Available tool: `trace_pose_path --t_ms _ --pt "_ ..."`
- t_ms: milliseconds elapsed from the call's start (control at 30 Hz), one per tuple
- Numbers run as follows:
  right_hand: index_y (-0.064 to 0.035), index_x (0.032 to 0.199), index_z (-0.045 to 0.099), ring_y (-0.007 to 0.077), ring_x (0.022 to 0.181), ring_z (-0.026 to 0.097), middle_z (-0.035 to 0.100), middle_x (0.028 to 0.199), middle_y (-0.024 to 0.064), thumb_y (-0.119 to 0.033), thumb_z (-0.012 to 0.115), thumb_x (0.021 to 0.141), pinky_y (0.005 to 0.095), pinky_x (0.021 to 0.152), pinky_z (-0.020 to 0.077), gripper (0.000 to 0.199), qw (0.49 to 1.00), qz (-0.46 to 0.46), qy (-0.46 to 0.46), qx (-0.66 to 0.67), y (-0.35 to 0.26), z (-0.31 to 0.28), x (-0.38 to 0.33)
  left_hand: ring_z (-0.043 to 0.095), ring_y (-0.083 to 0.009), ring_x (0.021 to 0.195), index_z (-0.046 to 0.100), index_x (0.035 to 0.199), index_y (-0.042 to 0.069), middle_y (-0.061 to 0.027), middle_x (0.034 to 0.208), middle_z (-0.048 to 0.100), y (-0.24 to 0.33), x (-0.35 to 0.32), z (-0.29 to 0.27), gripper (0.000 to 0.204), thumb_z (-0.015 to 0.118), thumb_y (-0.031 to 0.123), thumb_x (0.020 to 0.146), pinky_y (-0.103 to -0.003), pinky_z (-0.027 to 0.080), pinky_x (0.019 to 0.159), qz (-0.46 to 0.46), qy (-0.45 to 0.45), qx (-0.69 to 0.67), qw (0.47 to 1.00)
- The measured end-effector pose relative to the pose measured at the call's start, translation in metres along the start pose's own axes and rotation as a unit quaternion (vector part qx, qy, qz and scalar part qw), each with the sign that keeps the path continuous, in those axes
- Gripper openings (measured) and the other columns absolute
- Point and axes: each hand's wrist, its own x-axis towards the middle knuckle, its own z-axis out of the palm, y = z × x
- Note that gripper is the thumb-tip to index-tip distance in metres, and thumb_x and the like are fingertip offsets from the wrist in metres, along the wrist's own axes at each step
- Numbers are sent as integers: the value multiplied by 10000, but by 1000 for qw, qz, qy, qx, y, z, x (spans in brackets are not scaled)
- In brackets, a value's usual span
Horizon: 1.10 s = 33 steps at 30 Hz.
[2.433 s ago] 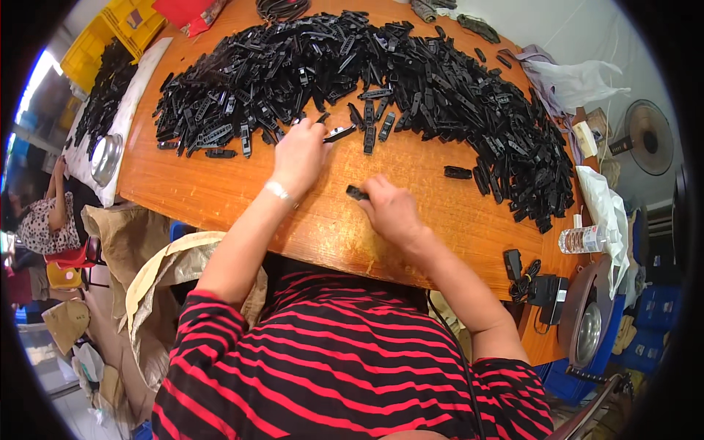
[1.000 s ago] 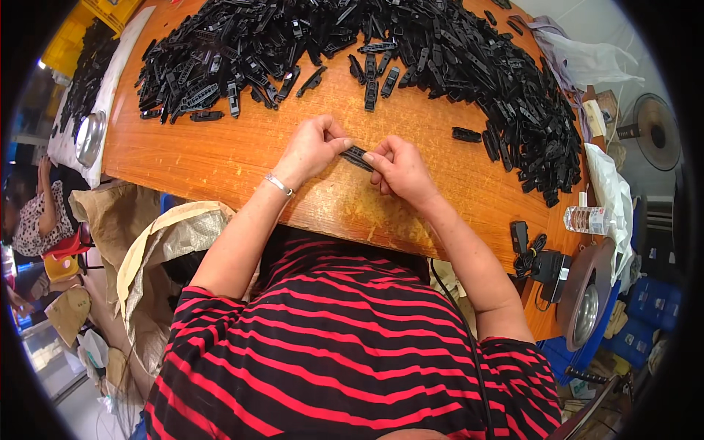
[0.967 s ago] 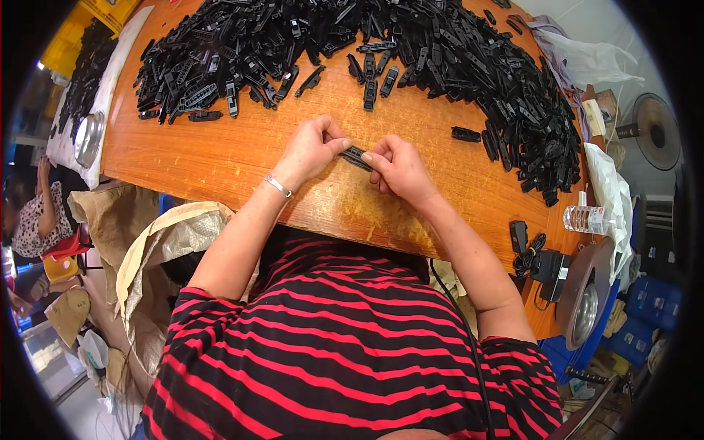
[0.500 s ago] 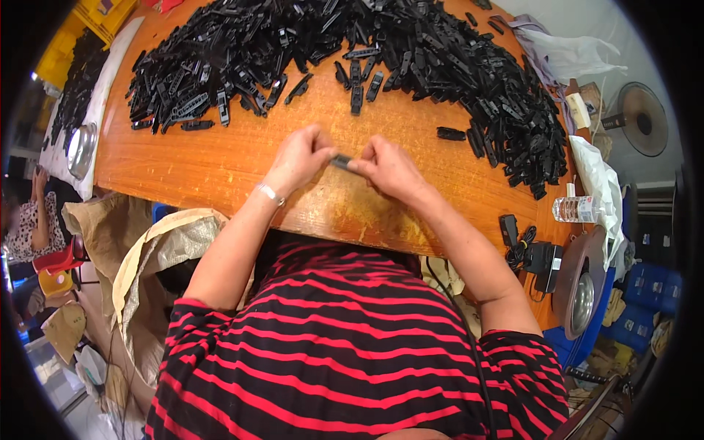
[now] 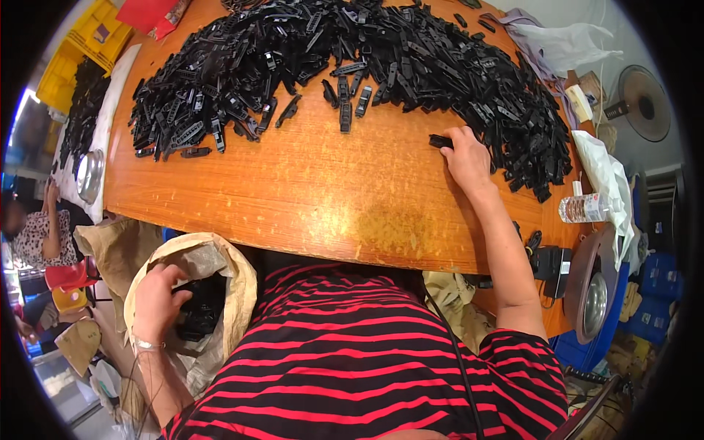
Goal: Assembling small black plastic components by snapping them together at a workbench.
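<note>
A wide heap of small black plastic parts (image 5: 352,59) covers the far half of a round wooden table (image 5: 293,191). My right hand (image 5: 466,158) rests on the table at the heap's near right edge, fingers closing on one loose black part (image 5: 440,141). My left hand (image 5: 158,301) is down beside my left side, at the mouth of an open tan sack (image 5: 235,279) that holds more black parts (image 5: 199,308). Whether it still grips a part is hidden by the fingers.
A clear plastic bottle (image 5: 583,209) and white plastic bags (image 5: 605,165) lie at the table's right edge. A fan (image 5: 645,103) stands beyond. Yellow crates (image 5: 81,51) sit far left, and another person (image 5: 37,235) sits at the left.
Both hands were together at the table's near middle holding one black part. Now my left hand has dropped to the sack, and my right hand has reached out to the heap.
</note>
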Motion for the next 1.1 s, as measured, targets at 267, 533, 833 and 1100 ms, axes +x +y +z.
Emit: trace_pose_path --t_ms 267,533,833,1100 --pt "-68 961 641 327 808 638 626 922 117 -152 734 793 398 701 519 210 983 -77 -40 159 -65 25 -16 610 -313 677 616 823 21 -124 735 618 118 145 23 180 712 174 820 -361 478 620 134 114 -243 954" --pt "-85 1007 606 347 765 642 593 967 116 -139 726 788 409 660 530 255 969 -119 -54 212 -128 42 -32 591 -295 948 635 976 71 -92 1018 612 190 286 75 196 689 97 789 -369 519 773 196 332 -101 917" --pt "-78 1016 610 351 770 640 591 973 118 -157 731 793 410 659 525 266 964 -138 -60 218 -132 49 -28 566 -268 972 594 882 70 -72 972 594 163 299 73 193 714 62 731 -383 458 789 300 298 -28 906" --pt "-14 995 598 178 613 610 642 828 83 -164 658 908 304 524 483 184 898 6 -8 441 -138 51 1 588 -254 855 557 844 89 -53 830 595 172 244 58 235 756 121 724 -378 418 767 321 271 -95 902"
